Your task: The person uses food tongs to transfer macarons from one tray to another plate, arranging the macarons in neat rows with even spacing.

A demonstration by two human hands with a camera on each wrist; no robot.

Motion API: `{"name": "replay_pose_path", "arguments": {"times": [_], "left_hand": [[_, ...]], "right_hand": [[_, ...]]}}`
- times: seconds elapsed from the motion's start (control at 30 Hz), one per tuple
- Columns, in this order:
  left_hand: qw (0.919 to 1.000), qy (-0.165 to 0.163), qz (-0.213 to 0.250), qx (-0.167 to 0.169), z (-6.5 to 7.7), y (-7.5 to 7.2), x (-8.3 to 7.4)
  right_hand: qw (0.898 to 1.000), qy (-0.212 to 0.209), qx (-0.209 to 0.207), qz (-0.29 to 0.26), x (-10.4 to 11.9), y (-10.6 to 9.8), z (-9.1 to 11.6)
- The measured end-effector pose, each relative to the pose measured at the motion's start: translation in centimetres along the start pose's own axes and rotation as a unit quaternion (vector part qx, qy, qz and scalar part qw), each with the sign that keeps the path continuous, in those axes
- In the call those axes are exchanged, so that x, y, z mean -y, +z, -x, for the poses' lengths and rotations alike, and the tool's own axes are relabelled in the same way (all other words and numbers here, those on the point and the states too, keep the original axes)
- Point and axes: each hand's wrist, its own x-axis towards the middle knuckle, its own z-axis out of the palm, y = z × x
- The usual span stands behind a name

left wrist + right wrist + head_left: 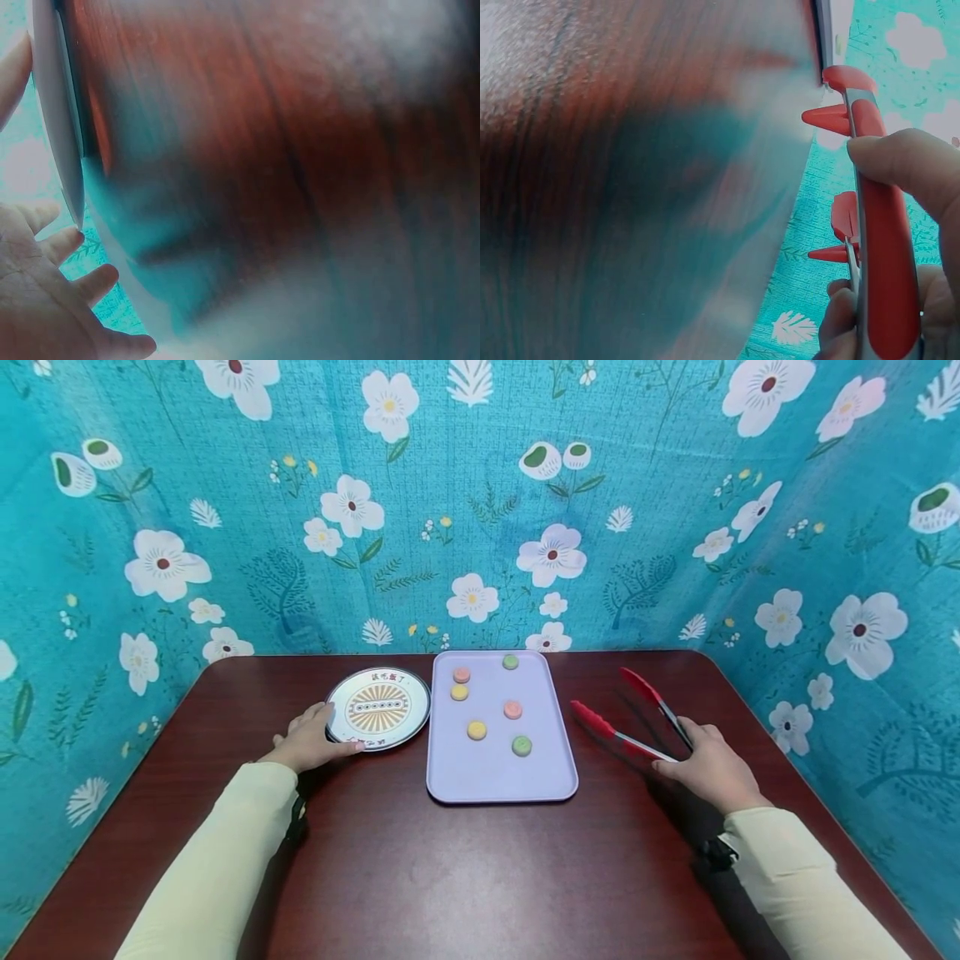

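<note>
My left hand [306, 743] is at the left side of a round white plate [351, 697] with a gold sunburst pattern. Its thumb touches the near rim, while its spread fingers touch or lie close to the left edge. In the left wrist view the plate [56, 112] appears edge-on beside the fingers [97, 283]. My right hand [712, 768] grips a pair of tongs [637, 745] with metal arms and red tips. The tongs' arms stand apart, with nothing between the tips. In the right wrist view the thumb presses the tongs' red grip [885, 247].
A lilac tray [495, 779] lies between the hands. On it are several small round macaron-like pieces: pink [513, 709], yellow [477, 730] and green [522, 745]. Beneath everything is a dark brown table [465, 877], with a blue flowered cloth [435, 560] behind and at the sides.
</note>
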Motion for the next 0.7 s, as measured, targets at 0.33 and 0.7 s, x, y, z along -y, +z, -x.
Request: {"name": "replay_pose_path", "arguments": {"times": [0.33,0.7], "left_hand": [[1.0000,-0.003,0.005,-0.001,0.0,0.1,-0.1],[1.0000,-0.007,-0.005,-0.003,-0.2,0.1,0.1]], "right_hand": [[1.000,-0.008,-0.011,0.007,0.5,-0.2,0.0],[1.000,-0.011,-0.011,0.015,1.4,-0.3,-0.2]]}}
